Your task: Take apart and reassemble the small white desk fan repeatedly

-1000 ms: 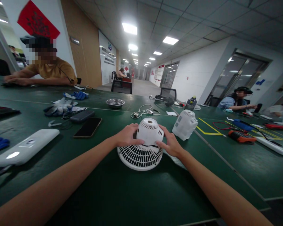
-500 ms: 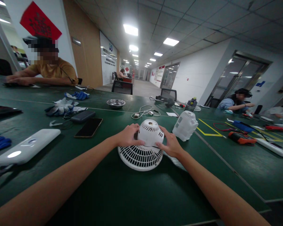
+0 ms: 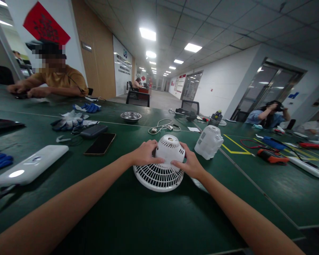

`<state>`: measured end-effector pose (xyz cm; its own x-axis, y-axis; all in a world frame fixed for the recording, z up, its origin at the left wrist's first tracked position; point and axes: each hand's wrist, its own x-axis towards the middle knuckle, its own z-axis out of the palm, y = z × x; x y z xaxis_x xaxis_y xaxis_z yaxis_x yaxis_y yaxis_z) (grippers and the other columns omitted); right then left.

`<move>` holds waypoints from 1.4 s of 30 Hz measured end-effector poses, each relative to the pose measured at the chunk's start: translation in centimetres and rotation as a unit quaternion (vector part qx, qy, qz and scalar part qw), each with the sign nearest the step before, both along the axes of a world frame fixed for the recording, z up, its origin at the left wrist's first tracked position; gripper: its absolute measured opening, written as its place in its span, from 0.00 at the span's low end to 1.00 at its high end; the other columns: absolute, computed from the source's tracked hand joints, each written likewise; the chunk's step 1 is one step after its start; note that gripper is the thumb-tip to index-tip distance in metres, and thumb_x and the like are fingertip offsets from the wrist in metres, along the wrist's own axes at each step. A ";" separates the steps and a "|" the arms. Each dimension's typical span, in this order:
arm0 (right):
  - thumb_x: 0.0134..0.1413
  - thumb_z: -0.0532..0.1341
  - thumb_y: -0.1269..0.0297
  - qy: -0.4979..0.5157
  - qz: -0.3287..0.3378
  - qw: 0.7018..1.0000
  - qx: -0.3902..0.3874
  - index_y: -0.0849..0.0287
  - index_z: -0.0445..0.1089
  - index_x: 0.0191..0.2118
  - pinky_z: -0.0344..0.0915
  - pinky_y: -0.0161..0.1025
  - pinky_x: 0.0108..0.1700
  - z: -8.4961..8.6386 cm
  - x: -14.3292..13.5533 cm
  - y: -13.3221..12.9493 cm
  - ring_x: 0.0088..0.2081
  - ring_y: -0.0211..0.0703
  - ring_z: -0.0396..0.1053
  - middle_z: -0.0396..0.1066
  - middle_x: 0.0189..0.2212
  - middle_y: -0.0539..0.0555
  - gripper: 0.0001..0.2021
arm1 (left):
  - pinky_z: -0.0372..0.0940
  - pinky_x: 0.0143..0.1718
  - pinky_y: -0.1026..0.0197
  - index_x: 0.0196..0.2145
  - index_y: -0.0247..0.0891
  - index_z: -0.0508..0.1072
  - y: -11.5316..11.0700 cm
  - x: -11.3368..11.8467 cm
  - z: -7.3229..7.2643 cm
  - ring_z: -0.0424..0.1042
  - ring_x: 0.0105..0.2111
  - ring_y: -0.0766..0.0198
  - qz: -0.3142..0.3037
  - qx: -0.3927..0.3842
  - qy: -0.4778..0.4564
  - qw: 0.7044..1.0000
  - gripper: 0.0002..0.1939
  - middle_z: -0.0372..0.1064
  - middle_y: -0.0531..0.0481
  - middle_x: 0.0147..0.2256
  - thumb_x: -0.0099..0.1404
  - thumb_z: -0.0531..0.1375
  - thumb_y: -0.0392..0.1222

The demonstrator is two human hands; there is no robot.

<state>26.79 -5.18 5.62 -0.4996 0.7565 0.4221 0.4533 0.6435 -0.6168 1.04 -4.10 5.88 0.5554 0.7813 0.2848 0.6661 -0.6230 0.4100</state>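
A white fan head lies on the green table with its slotted grille (image 3: 159, 179) underneath and its domed motor housing (image 3: 170, 147) on top. My left hand (image 3: 146, 153) is closed around the housing's left side, thumb across the front. On the other side, my right hand (image 3: 190, 162) grips the housing, its thumb pressed low on the front. The fingers behind the dome are partly hidden. Just beyond my right hand stands a separate white plastic fan base (image 3: 209, 142) with vent slots at its top.
Left of the fan lie a smartphone (image 3: 100, 144), a dark power bank (image 3: 94, 131), work gloves (image 3: 69, 121) and a white device (image 3: 33, 164). Behind it are a metal bowl (image 3: 130, 117) and a white cable (image 3: 163, 126). An orange multimeter (image 3: 272, 156) lies right. Co-workers sit across the table.
My right thumb has shifted left across the housing. The dark gap at the housing's lower edge no longer shows. A co-worker at right has raised both hands to their headgear.
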 end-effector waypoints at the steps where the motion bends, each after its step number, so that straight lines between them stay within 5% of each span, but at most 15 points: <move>1: 0.49 0.66 0.54 0.004 0.003 1.000 -0.002 0.56 0.51 0.62 0.65 0.52 0.52 0.0 0.0 0.0 0.51 0.53 0.69 0.68 0.52 0.60 0.37 | 0.56 0.48 0.46 0.52 0.39 0.68 0.0 0.0 0.0 0.64 0.46 0.48 -0.001 0.003 -0.001 1.000 0.35 0.65 0.41 0.48 0.55 0.58 0.66; 14: 0.48 0.66 0.53 -0.041 -0.017 0.995 0.085 0.58 0.52 0.60 0.64 0.52 0.51 -0.1 0.2 -0.3 0.49 0.54 0.68 0.67 0.51 0.60 0.36 | 0.55 0.51 0.42 0.53 0.40 0.68 0.1 -0.2 -0.1 0.64 0.50 0.43 -0.012 0.037 0.000 0.999 0.36 0.65 0.40 0.51 0.51 0.63 0.62; 19: 0.51 0.64 0.54 -0.051 0.018 0.997 0.046 0.57 0.36 0.67 0.69 0.48 0.37 0.3 0.6 -0.6 0.33 0.49 0.72 0.72 0.39 0.56 0.45 | 0.55 0.54 0.41 0.67 0.43 0.43 -0.4 0.0 0.0 0.63 0.55 0.43 -0.039 0.017 -0.084 0.996 0.48 0.61 0.37 0.58 0.55 0.63 0.53; 23: 0.52 0.62 0.60 -0.050 0.072 0.996 0.009 0.54 0.32 0.68 0.69 0.44 0.33 0.6 0.5 -0.7 0.28 0.45 0.71 0.73 0.33 0.52 0.45 | 0.53 0.56 0.37 0.68 0.44 0.27 -1.6 0.7 0.4 0.58 0.59 0.38 -0.077 -0.003 -0.124 0.989 0.62 0.50 0.34 0.64 0.49 0.66 0.54; 35: 0.43 0.63 0.72 -0.043 0.079 0.995 -0.040 0.52 0.36 0.66 0.66 0.37 0.28 1.2 0.1 -1.0 0.24 0.40 0.69 0.69 0.26 0.45 0.47 | 0.63 0.47 0.42 0.65 0.43 0.37 -2.0 2.2 0.0 0.68 0.47 0.41 -0.043 0.070 -0.144 0.986 0.57 0.60 0.36 0.55 0.44 0.66 0.47; 42: 0.43 0.63 0.73 -0.050 0.072 0.995 -0.048 0.52 0.39 0.65 0.66 0.36 0.29 1.4 0.0 -1.1 0.25 0.39 0.69 0.69 0.26 0.45 0.46 | 0.61 0.50 0.43 0.65 0.43 0.38 -2.0 1.7 0.2 0.66 0.50 0.42 -0.062 0.063 -0.127 0.988 0.57 0.57 0.36 0.57 0.46 0.67 0.50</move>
<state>26.84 -6.28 7.05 -0.6414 0.7087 0.2938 0.4236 0.6465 -0.6345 2.70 -6.08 6.10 0.5429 0.6607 0.5185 0.4666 -0.7506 0.4678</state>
